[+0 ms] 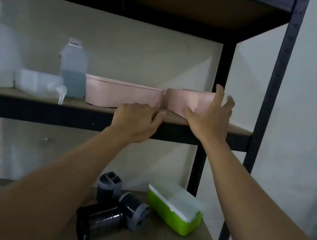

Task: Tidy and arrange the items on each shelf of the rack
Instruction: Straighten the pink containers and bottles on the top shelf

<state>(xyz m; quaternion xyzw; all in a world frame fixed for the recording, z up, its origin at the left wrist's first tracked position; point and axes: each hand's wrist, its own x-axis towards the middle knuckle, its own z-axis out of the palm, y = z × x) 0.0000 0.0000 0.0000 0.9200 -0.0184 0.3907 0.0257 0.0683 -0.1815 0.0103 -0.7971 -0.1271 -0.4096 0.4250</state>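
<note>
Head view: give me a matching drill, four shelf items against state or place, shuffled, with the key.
Items:
1. right pink bin
2. small clear bottle
3. green box
4. black canister

States:
A. lying on its side on the lower shelf, left of the green box
B. upper shelf, right hand spread against it
C. lying on its side on the upper shelf, among the clear bottles
D. lower shelf, white lid on top

Pairs: 1-B, 2-C, 3-D, 4-A
</note>
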